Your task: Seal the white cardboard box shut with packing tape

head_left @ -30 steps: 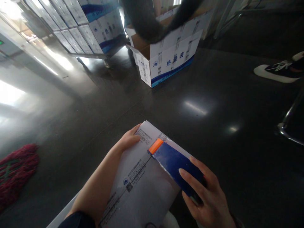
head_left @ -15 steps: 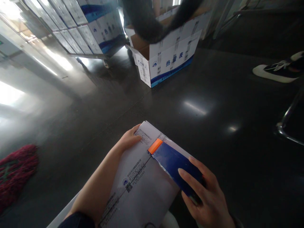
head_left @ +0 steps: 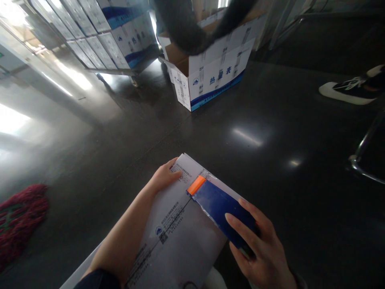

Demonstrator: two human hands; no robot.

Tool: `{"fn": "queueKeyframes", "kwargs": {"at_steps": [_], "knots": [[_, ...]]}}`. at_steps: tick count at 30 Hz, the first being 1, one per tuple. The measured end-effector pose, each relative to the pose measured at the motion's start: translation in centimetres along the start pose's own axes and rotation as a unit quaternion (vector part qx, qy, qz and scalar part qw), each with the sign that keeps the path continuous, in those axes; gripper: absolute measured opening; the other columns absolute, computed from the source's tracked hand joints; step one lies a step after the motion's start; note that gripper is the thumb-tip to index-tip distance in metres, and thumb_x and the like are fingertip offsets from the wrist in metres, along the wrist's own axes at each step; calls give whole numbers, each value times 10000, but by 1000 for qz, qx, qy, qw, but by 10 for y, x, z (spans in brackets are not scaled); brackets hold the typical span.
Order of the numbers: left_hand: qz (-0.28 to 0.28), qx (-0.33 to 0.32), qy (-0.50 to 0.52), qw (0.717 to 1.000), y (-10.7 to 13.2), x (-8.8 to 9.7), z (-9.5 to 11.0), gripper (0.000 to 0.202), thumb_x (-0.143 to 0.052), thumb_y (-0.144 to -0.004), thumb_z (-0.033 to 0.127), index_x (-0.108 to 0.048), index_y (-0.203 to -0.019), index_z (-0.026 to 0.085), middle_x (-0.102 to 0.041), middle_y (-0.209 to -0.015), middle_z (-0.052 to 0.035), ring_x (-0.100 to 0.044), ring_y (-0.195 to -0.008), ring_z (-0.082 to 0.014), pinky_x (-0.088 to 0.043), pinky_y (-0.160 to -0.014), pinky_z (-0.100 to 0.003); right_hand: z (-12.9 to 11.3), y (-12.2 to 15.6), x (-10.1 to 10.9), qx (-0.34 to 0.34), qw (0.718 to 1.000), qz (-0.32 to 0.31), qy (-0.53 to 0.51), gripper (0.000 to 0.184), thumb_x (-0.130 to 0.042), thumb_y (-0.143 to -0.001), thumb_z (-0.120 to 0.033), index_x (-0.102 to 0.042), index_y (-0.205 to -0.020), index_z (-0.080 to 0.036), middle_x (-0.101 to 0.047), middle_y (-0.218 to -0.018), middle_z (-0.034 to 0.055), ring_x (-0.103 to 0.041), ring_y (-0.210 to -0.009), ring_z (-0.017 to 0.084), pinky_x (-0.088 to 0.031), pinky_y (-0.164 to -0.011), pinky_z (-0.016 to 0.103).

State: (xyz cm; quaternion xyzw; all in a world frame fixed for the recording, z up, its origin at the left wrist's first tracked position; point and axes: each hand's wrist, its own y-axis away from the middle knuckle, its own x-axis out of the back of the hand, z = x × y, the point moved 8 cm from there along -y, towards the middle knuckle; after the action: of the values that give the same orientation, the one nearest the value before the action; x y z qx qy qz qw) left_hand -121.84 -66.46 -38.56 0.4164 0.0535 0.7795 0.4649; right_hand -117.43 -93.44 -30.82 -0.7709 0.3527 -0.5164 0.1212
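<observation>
A white carton (head_left: pixel 177 237) with printed text and a centre seam lies in front of me near the bottom of the view. My left hand (head_left: pixel 163 176) grips its far left edge, thumb on top. My right hand (head_left: pixel 258 249) is closed on a tape dispenser (head_left: pixel 222 210), blue with an orange front end, which rests flat on the carton's right side along its top.
An open white and blue carton (head_left: pixel 210 76) stands on the dark glossy floor (head_left: pixel 270 132) ahead, with another person's dark sleeve (head_left: pixel 186 24) above it. Stacked cartons sit on a cart (head_left: pixel 105 36) at upper left. A red mop head (head_left: pixel 18 216) lies left; a shoe (head_left: pixel 351 90) and chair leg (head_left: pixel 367 160) right.
</observation>
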Motion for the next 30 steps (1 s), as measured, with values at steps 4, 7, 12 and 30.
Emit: {"fn": "queueKeyframes", "kwargs": {"at_steps": [4, 7, 12, 30], "knots": [[4, -13, -19, 1000, 0, 1, 3, 648, -613, -735, 326, -447, -1356, 242, -679, -1066, -45, -660, -875, -207, -506, -755, -308, 0, -1, 0, 2, 1000, 1, 0, 350, -467, -824, -110, -529, -1146, -233, -394, -1307, 118, -488, -1142, 252, -577, -769, 362], [2, -22, -30, 999, -2, 1, 2, 645, -617, -739, 364, -450, -1351, 250, -679, -1067, -39, -657, -896, -209, -503, -757, -306, 0, -1, -1, 1, 1000, 0, -1, 352, -471, -820, -113, -532, -1146, -230, -391, -1318, 119, -489, -1143, 253, -575, -770, 362], [-14, -51, -17, 998, -4, 0, 1, 629, -553, -783, 315, -407, -1385, 212, -633, -1192, -69, -628, -997, -218, -489, -843, -324, 0, -1, 0, 1, 1000, 7, -8, 361, -485, -812, -113, -551, -1146, -234, -394, -1333, 105, -493, -1154, 256, -575, -789, 370], [15, -24, -67, 997, -1, 2, 4, 749, -676, -689, 386, -418, -1378, 248, -670, -1108, -67, -639, -945, -249, -479, -804, -348, 0, 0, 0, -1, 1000, 6, -1, 363, -480, -809, -114, -557, -1142, -235, -399, -1329, 111, -503, -1149, 259, -586, -772, 367]]}}
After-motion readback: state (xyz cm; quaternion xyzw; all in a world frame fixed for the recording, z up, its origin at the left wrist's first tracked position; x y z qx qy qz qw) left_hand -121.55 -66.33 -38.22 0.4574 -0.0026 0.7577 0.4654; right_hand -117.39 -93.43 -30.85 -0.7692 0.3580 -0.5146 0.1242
